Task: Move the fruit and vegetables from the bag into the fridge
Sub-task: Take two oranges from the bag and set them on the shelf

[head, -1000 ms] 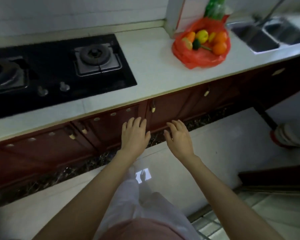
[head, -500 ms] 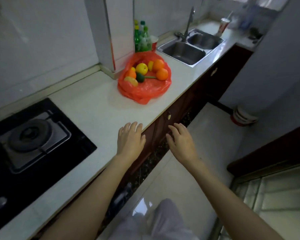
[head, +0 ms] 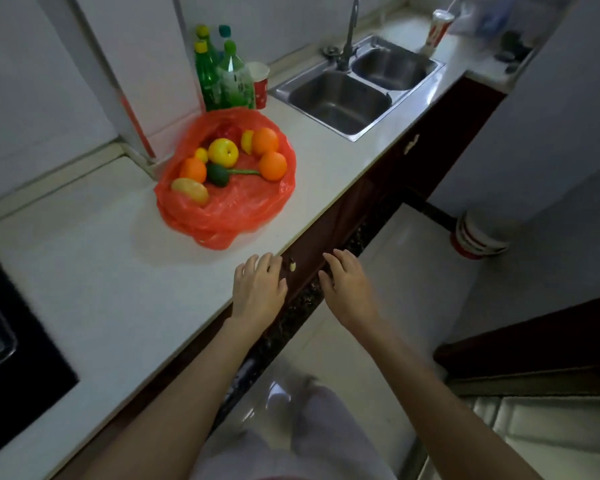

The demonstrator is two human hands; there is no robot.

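Head view. Red plastic bag (head: 227, 206) lying open on the white counter (head: 101, 271), near the front edge, just in front of a white corner column (head: 125, 98). Inside the bag: a yellow apple (head: 223, 152) in the middle, three oranges (head: 273, 165) around it, a dark green round fruit (head: 217, 174) with a long green stem pointing right, a pale yellow piece (head: 190, 190) at the lower left, small yellow fruit (head: 247, 141) toward the back. Green bottles (head: 222, 76) and a red-and-white cup (head: 260, 85) standing just behind the bag. Double steel sink (head: 357, 93) with tap further right along the counter. Black hob (head: 4, 341) at the far left edge. No fridge in sight.

Left hand (head: 257, 289) held flat, palm down, over the counter's front edge, short of the bag, fingers (head: 253, 266) spread and released, grasping nothing. Right hand (head: 349, 289) beside it, out over the dark cabinet fronts (head: 329, 230) and floor, fingers loose and extended, likewise empty. Both hands well apart from the fruit. Red-and-white bucket (head: 478, 237) on the floor to the right.
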